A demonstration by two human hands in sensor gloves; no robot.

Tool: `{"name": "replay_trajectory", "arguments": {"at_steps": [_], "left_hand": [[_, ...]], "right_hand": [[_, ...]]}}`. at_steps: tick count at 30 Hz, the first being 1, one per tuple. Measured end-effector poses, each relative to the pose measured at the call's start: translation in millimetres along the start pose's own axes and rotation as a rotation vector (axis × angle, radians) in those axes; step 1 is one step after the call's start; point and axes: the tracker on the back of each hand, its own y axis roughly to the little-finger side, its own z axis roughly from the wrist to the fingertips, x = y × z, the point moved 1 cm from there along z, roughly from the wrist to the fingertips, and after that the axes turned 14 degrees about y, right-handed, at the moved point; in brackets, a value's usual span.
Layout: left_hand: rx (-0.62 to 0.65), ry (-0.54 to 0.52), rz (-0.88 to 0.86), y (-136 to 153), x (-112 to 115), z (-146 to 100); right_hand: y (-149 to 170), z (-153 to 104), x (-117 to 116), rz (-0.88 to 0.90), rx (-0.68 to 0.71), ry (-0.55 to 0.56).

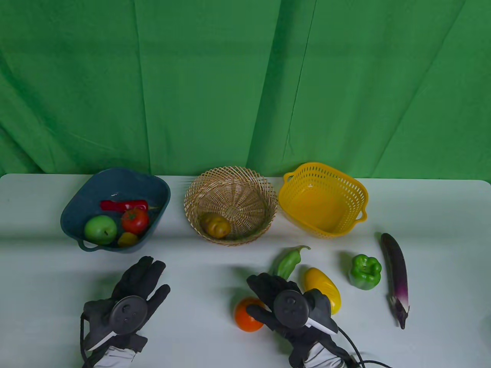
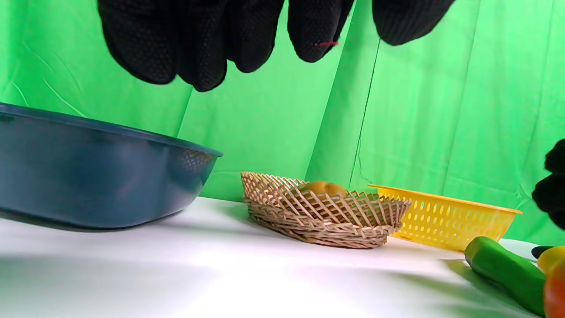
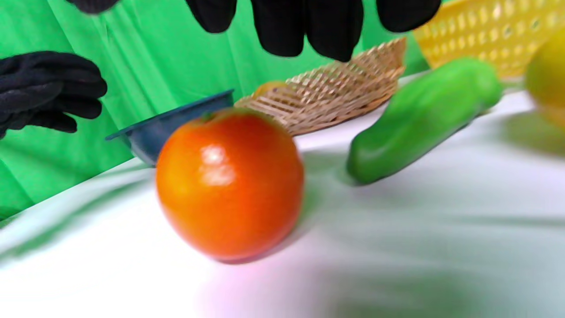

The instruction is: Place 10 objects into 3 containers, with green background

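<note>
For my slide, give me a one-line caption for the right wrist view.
Gloved right hand hovers above an orange tomato on the white table, beside a green pepper.

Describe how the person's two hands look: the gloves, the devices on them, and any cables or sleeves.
Both the left hand and the right hand wear black gloves; the wrist views show a fine dotted texture. A round dark grey tracker with small buttons sits on the back of each, with a white part below it. Thin black cables trail from the wrists. The sleeves are light grey.
</note>
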Motion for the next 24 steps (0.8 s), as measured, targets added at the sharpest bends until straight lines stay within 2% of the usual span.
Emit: {"name": "replay_trajectory", "arguments": {"at_steps": [6,13,20,24], "left_hand": [[0.001,-0.009,-0.014,2,-2,-1],[-0.005,-0.008,-0.033,5,-2,-2],[-0.008,-0.01,-0.044,7,-3,-2],[-0.012,-0.01,-0.038,7,-4,-2]], "right_hand": [[-5,11,-22,0.058,0.009,-0.126],[-9,21,-41,-0.012,0.044,-0.235],[-16,27,-47,-0.13,0.084,-0.234],[-19,30,-48,-0.132,0.08,-0.247]]}}
